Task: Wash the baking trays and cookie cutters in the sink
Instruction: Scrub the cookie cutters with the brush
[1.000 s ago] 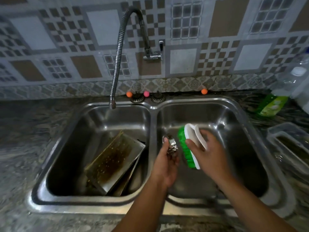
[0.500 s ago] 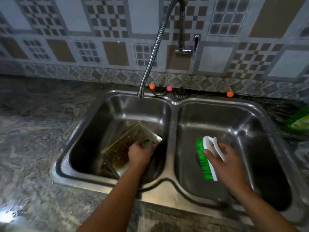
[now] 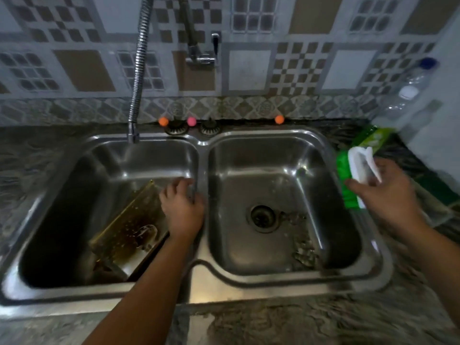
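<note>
1. Baking tray (image 3: 127,220) tilted in the left basin, lower left of frame, greasy and wet; cookie cutter (image 3: 146,231) faintly visible lying on it.
2. Left hand (image 3: 183,210) at the tray's right edge by the divider, fingers curled; actual grip cannot be told.
3. Right hand (image 3: 388,192) at right, fingers wrapped round green scrub brush (image 3: 353,180).
4. Best: steady tray firmly, scrub bristles-down.
5. Right basin of sink (image 3: 249,280): drain (image 3: 262,217), a little water.

A patterned tile wall (image 3: 249,66) in brown, grey and white checks rises behind a dark marbled stone table (image 3: 298,319), a decorative tile border (image 3: 249,105) running along the join under dim light.
</note>
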